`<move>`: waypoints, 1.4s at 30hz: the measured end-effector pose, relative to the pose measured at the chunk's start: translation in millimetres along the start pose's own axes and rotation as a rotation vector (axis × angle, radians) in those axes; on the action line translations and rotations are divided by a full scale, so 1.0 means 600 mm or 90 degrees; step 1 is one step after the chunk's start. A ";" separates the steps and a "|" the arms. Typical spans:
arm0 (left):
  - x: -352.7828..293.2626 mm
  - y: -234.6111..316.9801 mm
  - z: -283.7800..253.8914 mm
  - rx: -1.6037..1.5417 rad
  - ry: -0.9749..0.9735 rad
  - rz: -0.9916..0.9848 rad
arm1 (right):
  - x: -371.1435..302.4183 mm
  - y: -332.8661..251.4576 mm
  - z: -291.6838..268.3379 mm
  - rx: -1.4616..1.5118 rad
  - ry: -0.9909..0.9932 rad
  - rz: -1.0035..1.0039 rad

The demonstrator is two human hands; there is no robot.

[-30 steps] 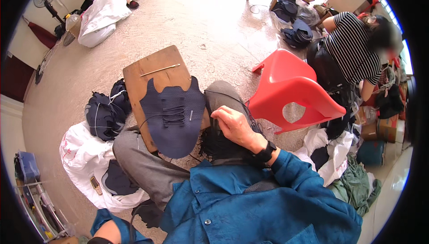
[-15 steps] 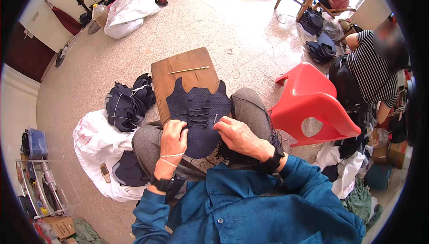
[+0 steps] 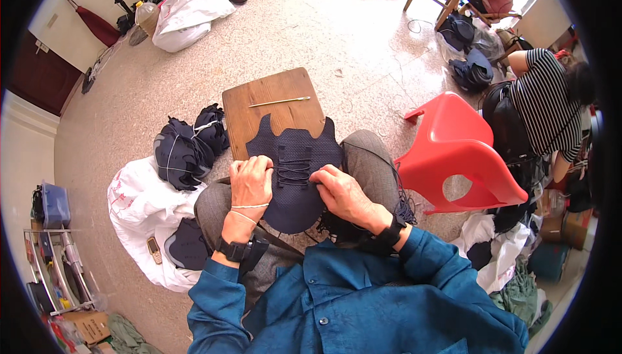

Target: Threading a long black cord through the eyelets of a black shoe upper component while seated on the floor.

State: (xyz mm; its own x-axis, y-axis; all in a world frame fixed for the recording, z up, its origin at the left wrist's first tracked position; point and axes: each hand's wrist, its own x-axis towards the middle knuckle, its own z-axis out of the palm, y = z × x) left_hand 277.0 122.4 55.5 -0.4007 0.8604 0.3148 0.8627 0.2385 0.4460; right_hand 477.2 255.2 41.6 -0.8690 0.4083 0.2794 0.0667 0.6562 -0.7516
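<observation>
Speckled floor (image 3: 285, 26) is carrying everything here. Red plastic chair (image 3: 457, 137) with a round cutout is standing off the right edge of a small wooden bench (image 3: 236, 124), well apart from it. White sack (image 3: 139, 208) is slumping on the floor off the bench's near left corner. Tied bundle of dark pieces (image 3: 181, 156) is lying just beside the bench's left edge.

Dark blue shoe upper (image 3: 295, 214) is lying flat over the bench's near half, two pointed tabs facing the far edge, rounded end toward the person and covering the near edge.

Left hand (image 3: 251, 182) is touching the upper's left side, fingers bunching together; cannot tell what they are pinching. Right hand (image 3: 346, 197) is working at the lacing's right side, thumb and forefinger coming close together; cannot tell whether they are gripping cord or upper. Dark lacing (image 3: 293, 171) is running in crosswise rows between the two hands. Keypad phone (image 3: 154, 250) is lying on the white sack. Long needle (image 3: 280, 102) is lying on the bench's bare far half, roughly along the far edge.
</observation>
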 end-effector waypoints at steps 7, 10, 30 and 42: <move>-0.027 0.006 0.021 -0.107 0.009 -0.024 | 0.043 0.000 0.000 -0.005 0.039 -0.032; -0.030 0.003 0.031 -0.140 0.021 -0.056 | 0.062 0.017 0.011 -0.069 -0.008 -0.024; -0.020 0.018 0.056 -0.035 0.043 -0.139 | 0.076 0.027 0.032 -0.106 0.020 -0.004; -0.026 0.014 0.021 -0.043 0.002 -0.074 | 0.048 0.022 -0.019 0.009 0.028 0.045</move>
State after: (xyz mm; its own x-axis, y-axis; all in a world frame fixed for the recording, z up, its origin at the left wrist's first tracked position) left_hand 294.7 116.5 43.7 -0.4975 0.8274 0.2606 0.7880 0.3055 0.5346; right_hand 458.3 283.0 46.2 -0.8402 0.4811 0.2501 0.1204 0.6153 -0.7790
